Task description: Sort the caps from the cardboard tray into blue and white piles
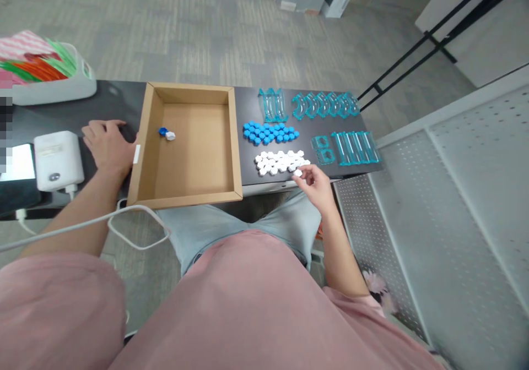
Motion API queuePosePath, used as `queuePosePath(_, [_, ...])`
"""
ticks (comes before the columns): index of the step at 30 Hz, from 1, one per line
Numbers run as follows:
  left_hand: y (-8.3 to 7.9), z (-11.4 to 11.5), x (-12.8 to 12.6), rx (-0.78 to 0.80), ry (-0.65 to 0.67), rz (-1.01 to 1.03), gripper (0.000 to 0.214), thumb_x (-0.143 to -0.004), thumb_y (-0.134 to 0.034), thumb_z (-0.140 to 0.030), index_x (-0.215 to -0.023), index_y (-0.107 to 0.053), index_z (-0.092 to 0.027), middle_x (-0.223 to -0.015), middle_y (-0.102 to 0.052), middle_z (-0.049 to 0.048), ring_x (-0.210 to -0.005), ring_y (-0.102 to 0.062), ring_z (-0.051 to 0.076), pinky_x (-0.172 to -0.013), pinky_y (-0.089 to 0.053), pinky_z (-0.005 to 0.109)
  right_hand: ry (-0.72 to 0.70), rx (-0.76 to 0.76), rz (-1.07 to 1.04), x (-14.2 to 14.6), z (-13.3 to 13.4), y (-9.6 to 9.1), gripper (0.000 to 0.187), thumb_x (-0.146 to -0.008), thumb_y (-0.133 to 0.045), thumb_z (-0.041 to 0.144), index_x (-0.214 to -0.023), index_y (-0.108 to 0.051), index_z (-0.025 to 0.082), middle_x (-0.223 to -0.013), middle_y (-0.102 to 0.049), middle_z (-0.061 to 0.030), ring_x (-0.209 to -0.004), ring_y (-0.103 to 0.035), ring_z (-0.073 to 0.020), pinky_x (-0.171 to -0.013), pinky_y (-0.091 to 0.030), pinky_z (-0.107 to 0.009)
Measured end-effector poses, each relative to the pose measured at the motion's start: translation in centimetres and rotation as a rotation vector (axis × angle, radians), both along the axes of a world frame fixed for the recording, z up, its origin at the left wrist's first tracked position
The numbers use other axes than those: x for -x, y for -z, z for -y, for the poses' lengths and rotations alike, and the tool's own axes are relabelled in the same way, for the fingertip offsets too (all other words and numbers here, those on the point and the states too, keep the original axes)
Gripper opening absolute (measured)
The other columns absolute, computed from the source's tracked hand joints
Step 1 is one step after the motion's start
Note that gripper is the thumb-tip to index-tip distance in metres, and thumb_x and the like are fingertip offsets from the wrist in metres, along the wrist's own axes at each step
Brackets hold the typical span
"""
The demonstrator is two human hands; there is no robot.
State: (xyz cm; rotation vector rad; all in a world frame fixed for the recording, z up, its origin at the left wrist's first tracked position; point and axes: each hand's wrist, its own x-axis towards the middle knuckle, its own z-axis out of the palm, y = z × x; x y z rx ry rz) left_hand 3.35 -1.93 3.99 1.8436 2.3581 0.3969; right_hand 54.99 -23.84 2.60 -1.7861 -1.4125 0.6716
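My right hand point(317, 187) pinches a small white hexagonal piece point(297, 173) between thumb and fingertips, at the near right edge of a cluster of white hexagonal pieces point(281, 162). Just beyond that cluster lies a group of blue hexagonal pieces point(268, 133). My left hand point(108, 145) rests on the dark table with fingers spread, its thumb side by the left wall of a shallow cardboard box point(237, 150). Inside the box, one blue piece point(163, 131) and one white piece point(171, 136) lie together towards the left.
Clear teal plastic parts stand at the right: curved ones point(326, 105), tube-like ones point(356, 148) and square plates point(323, 150). At the left are a white power bank point(59, 161), a phone point(19, 166), a white cable point(91, 224) and a white bin point(85, 83) with colourful contents.
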Motion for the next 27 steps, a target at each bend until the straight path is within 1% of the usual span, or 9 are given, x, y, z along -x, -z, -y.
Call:
queuePosePath(4, [-0.6, 0.2, -0.4, 0.007, -0.014, -0.014, 0.082, -0.099, -0.049, -0.050, -0.162, -0.067, -0.001, -0.166, -0.049, 0.0336, -0.161, -0.040, 0.051, -0.137, -0.032, 0.061, -0.093, 0.024, -0.002, 2.5, 0.0, 1.3, 0.031, -0.095, -0.076, 0.051, -0.115, -0.072, 0.029, -0.088, -0.072, -0.0002, -0.066, -0.056, -0.0205, -0.073, -0.052, -0.038])
queuePosePath(6, [-1.0, 0.4, -0.8, 0.014, -0.018, -0.008, 0.088, -0.101, -0.045, -0.060, -0.162, -0.067, 0.000, -0.166, -0.049, 0.0344, -0.161, -0.040, 0.052, -0.137, -0.032, 0.060, -0.130, 0.031, 0.026, 3.4, -0.3, 1.6, 0.027, -0.096, -0.074, 0.049, -0.115, -0.072, 0.030, -0.090, -0.074, -0.0016, -0.069, -0.060, -0.0225, -0.074, -0.054, -0.039])
queuePosePath(9, [-1.4, 0.5, -1.2, 0.030, -0.021, -0.004, 0.102, -0.099, -0.043, -0.077, -0.161, -0.067, 0.000, -0.166, -0.049, 0.0351, -0.160, -0.039, 0.053, -0.137, -0.032, 0.060, -0.150, 0.032, 0.071, 4.3, -0.7, 1.9, 0.029, -0.098, -0.071, 0.045, -0.122, -0.072, 0.029, -0.093, -0.076, -0.0023, -0.072, -0.064, -0.0237, -0.076, -0.055, -0.039])
queuePosePath(11, [-1.4, 0.5, -1.1, 0.034, -0.024, -0.009, 0.105, -0.099, -0.042, -0.081, -0.162, -0.067, 0.000, -0.167, -0.049, 0.0350, -0.160, -0.040, 0.053, -0.138, -0.032, 0.060, -0.135, 0.031, 0.088, 4.8, -0.8, 2.1, 0.033, -0.100, -0.068, 0.044, -0.129, -0.069, 0.029, -0.096, -0.077, -0.0021, -0.073, -0.065, -0.0234, -0.077, -0.055, -0.039])
queuePosePath(14, [-1.0, 0.3, -0.7, 0.025, -0.017, -0.015, 0.100, -0.101, -0.044, -0.077, -0.162, -0.066, -0.001, -0.166, -0.049, 0.0341, -0.160, -0.040, 0.052, -0.137, -0.032, 0.060, -0.102, 0.029, 0.085, 5.4, -0.7, 2.4, 0.035, -0.102, -0.065, 0.045, -0.133, -0.065, 0.029, -0.099, -0.078, -0.0021, -0.070, -0.064, -0.0228, -0.077, -0.054, -0.039])
queuePosePath(18, [-0.7, 0.2, -0.4, 0.018, -0.007, -0.022, 0.086, -0.102, -0.048, -0.059, -0.162, -0.067, -0.001, -0.167, -0.049, 0.0338, -0.162, -0.040, 0.051, -0.138, -0.032, 0.060, -0.064, 0.000, 0.071, 5.5, -0.7, 2.5, 0.034, -0.102, -0.064, 0.045, -0.132, -0.062, 0.030, -0.100, -0.077, -0.0023, -0.069, -0.063, -0.0232, -0.079, -0.057, -0.042])
queuePosePath(21, [-0.6, 0.2, -0.4, 0.018, -0.001, -0.015, 0.086, -0.100, -0.048, -0.056, -0.162, -0.066, 0.000, -0.167, -0.048, 0.0337, -0.161, -0.039, 0.050, -0.138, -0.031, 0.059, -0.057, -0.007, 0.050, 5.5, -0.7, 2.3, 0.034, -0.101, -0.064, 0.047, -0.131, -0.060, 0.031, -0.098, -0.075, -0.0013, -0.067, -0.060, -0.0230, -0.079, -0.058, -0.043])
queuePosePath(24, [-0.5, 0.2, -0.3, 0.004, 0.015, -0.008, 0.082, -0.101, -0.049, -0.054, -0.160, -0.067, -0.001, -0.164, -0.051, 0.0320, -0.158, -0.040, 0.049, -0.136, -0.033, 0.058, -0.036, -0.026, 0.020, 5.7, -0.6, 1.6, 0.037, -0.100, -0.066, 0.052, -0.130, -0.058, 0.031, -0.096, -0.072, -0.0001, -0.066, -0.058, -0.0225, -0.078, -0.058, -0.044])
queuePosePath(27, [-0.4, 0.1, -0.1, 0.007, 0.032, -0.001, 0.076, -0.103, -0.053, -0.052, -0.159, -0.067, -0.002, -0.162, -0.052, 0.0302, -0.155, -0.040, 0.047, -0.136, -0.033, 0.058, -0.006, -0.087, -0.034, 6.7, -1.1, 0.0, 0.038, -0.103, -0.067, 0.055, -0.131, -0.058, 0.032, -0.094, -0.069, 0.0006, -0.068, -0.058, -0.0221, -0.075, -0.057, -0.042])
